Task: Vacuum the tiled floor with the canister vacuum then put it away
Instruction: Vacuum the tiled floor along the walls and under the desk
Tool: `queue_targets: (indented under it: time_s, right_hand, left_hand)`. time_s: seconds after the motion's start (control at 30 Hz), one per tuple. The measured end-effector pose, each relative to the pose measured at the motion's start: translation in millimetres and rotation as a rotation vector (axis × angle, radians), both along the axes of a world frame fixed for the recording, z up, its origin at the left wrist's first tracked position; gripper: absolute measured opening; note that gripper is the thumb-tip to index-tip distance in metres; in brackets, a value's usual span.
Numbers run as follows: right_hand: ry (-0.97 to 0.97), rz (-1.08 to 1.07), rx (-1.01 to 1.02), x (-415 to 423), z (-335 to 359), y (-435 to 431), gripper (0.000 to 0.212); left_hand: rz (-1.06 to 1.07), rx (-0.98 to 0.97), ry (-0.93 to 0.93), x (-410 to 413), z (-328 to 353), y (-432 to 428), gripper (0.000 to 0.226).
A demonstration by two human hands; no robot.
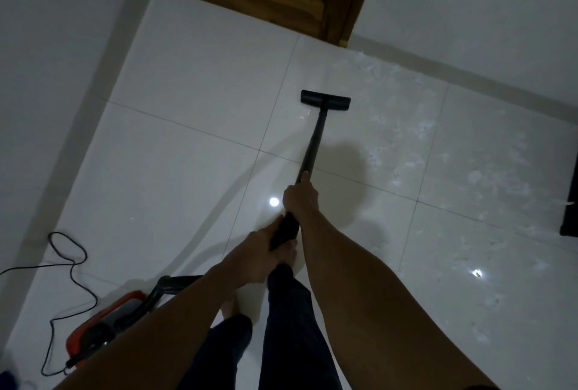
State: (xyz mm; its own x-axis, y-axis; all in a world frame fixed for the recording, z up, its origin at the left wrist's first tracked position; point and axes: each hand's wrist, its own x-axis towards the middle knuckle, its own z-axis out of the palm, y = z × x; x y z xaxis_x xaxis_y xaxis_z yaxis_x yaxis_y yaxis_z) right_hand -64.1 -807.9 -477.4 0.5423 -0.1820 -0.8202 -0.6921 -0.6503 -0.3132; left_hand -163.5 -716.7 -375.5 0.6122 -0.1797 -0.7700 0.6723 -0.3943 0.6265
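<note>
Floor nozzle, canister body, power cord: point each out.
floor nozzle (325, 101): head view, middle of the black head.
canister body (109, 324): head view, top of its shell.
power cord (73, 262): head view, where it crosses itself.

— How much of the canister vacuum (100, 327) shows?
— Little: the left forearm (140, 333) covers most of it. Its cord (73, 267) runs off the left edge.
— And the dark thing (570, 214) at the right edge?
— Cut off; can't tell what it is.
</note>
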Motion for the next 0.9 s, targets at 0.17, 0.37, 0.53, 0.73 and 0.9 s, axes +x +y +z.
queue_targets:
  time_s: [0.17,0.37,0.53,0.73,0.9]
  right_hand:
    - [-0.018,-0.122,0.053,35,3,2,0.069]
    - [0.002,-0.186,0.043,74,3,8,0.077]
    - [-0.006,-0.253,0.062,111,0,17,0.074]
    - [-0.021,-0.324,0.049,160,-9,31,0.070]
    - [-0.021,-0.369,0.040,202,-10,37,0.068]
  left_hand:
    - [-0.002,0.049,-0.041,35,-3,2,0.053]
    - [-0.136,0.120,-0.043,75,-13,19,0.055]
    - [-0.172,0.082,-0.076,115,-22,31,0.061]
    - [-0.219,0.016,-0.131,171,-27,48,0.048]
    - [-0.238,0.009,-0.108,215,-46,61,0.056]
